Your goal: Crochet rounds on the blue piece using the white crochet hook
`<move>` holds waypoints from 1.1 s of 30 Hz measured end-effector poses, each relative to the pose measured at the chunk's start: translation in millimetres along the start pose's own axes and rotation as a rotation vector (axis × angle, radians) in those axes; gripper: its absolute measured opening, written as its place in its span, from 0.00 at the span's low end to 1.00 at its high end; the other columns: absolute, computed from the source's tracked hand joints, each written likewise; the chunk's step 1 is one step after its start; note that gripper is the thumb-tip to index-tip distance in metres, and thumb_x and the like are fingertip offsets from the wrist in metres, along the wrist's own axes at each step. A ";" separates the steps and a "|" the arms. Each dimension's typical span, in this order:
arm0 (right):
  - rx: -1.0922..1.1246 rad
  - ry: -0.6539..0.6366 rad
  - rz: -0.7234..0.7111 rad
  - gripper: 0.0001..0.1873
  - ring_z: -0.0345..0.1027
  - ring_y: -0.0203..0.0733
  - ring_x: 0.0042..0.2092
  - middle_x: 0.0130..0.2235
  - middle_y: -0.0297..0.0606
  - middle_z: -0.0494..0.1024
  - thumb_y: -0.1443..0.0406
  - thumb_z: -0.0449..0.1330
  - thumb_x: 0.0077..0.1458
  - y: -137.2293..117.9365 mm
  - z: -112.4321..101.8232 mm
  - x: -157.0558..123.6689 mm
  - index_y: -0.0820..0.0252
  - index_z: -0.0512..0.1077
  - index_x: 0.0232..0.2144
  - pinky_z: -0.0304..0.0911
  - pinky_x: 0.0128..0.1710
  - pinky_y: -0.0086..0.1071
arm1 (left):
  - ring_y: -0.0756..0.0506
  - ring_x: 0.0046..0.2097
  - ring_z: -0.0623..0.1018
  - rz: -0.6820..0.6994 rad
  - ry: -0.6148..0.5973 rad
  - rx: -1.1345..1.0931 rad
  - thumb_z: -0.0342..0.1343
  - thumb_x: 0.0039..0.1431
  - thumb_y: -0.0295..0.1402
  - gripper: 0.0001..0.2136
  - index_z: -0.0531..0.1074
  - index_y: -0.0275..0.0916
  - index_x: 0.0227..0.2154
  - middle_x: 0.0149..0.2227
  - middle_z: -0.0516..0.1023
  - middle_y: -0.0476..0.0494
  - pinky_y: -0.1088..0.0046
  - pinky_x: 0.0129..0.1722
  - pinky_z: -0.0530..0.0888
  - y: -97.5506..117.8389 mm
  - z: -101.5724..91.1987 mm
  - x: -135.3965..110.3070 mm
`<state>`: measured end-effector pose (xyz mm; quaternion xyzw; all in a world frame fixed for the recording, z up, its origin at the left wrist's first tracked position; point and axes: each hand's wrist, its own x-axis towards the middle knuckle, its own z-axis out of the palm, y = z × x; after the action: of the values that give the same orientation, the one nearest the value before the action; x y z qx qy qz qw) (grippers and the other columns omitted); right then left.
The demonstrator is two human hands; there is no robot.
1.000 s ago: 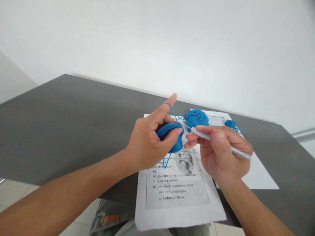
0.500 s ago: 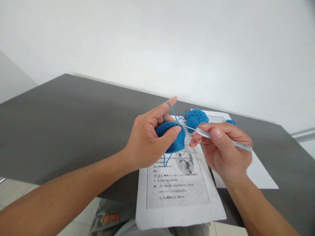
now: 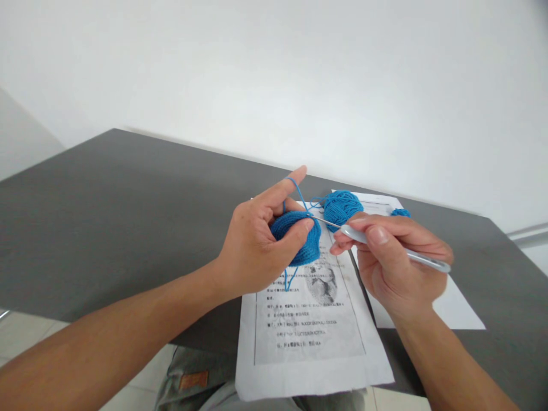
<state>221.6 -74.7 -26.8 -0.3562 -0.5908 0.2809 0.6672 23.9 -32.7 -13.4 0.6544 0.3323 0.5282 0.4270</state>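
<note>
The dark grey surface (image 3: 128,228) has its far left corner toward a pale wall (image 3: 257,74), and its far edge slants along that wall. Below the near edge, grey-green trousers (image 3: 171,388) show a brown patch (image 3: 193,379). Next comes the left hand (image 3: 257,242), raised over the surface to the right of its middle. Its grip pinches a blue crocheted piece (image 3: 309,251), the thumb pressed on the front; the index finger points toward the far edge with a blue strand (image 3: 303,198) looped over it. A loose yarn loop (image 3: 288,282) hangs under the piece. Beneath lies a printed sheet (image 3: 303,354) with lines of text and a dark picture, its bottom reaching past the near edge. Farther back, near the far edge, sits a blue yarn ball (image 3: 341,206). A grey-handled crochet hook (image 3: 354,233) slants from the right hand (image 3: 400,271), its grip closed around the handle between thumb and fingers. The metal tip meets the piece's upper rim beside the left thumb; whether it passes through a stitch cannot be told. Behind the right hand, a small yarn bundle (image 3: 401,212) lies on a second sheet (image 3: 454,311), short of the far right corner.
</note>
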 end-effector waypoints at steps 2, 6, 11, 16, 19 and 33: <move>-0.016 -0.007 -0.022 0.06 0.83 0.41 0.31 0.35 0.34 0.88 0.65 0.69 0.66 1.3 -1.1 -0.5 0.50 0.87 0.41 0.81 0.30 0.36 | 0.51 0.31 0.76 0.012 0.013 0.034 0.64 0.58 0.24 0.33 0.73 0.35 0.68 0.33 0.83 0.49 0.75 0.37 0.77 -0.4 -0.4 -0.3; -0.074 -0.001 -0.106 0.07 0.82 0.42 0.31 0.35 0.34 0.88 0.67 0.69 0.65 2.9 -0.3 0.6 0.49 0.87 0.42 0.79 0.28 0.39 | 0.51 0.31 0.77 0.028 0.026 0.078 0.64 0.58 0.24 0.32 0.73 0.36 0.67 0.33 0.84 0.49 0.74 0.38 0.78 -0.1 -0.7 0.5; -0.162 -0.001 -0.212 0.09 0.81 0.43 0.30 0.34 0.35 0.88 0.68 0.69 0.64 1.5 3.0 2.5 0.50 0.87 0.43 0.78 0.27 0.41 | 0.51 0.31 0.77 0.006 0.023 0.049 0.64 0.58 0.25 0.33 0.73 0.36 0.68 0.33 0.84 0.49 0.75 0.36 0.78 0.3 -0.3 1.2; -0.176 0.017 -0.209 0.09 0.81 0.43 0.30 0.35 0.35 0.88 0.69 0.70 0.63 2.4 1.9 1.8 0.50 0.87 0.43 0.78 0.27 0.40 | 0.51 0.30 0.76 -0.017 0.018 0.017 0.64 0.57 0.25 0.32 0.74 0.35 0.67 0.33 0.83 0.48 0.77 0.32 0.76 -0.1 -0.6 1.0; -0.140 0.013 -0.188 0.09 0.81 0.43 0.30 0.34 0.34 0.88 0.67 0.70 0.64 3.7 0.5 0.9 0.48 0.87 0.44 0.78 0.27 0.40 | 0.52 0.29 0.75 -0.013 0.008 0.000 0.64 0.57 0.25 0.33 0.73 0.35 0.67 0.32 0.83 0.49 0.77 0.31 0.76 -0.1 -0.7 0.8; -0.042 -0.015 0.017 0.08 0.84 0.44 0.33 0.43 0.37 0.88 0.61 0.71 0.63 2.2 3.0 -4.6 0.48 0.86 0.45 0.85 0.31 0.39 | 0.52 0.30 0.75 -0.095 0.014 -0.029 0.66 0.54 0.26 0.33 0.75 0.36 0.66 0.33 0.83 0.49 0.78 0.31 0.75 6.2 -0.8 4.1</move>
<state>218.1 -76.7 -31.1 -0.3731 -0.5985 0.2767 0.6527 23.9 -31.5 -6.0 0.6279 0.3582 0.5168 0.4586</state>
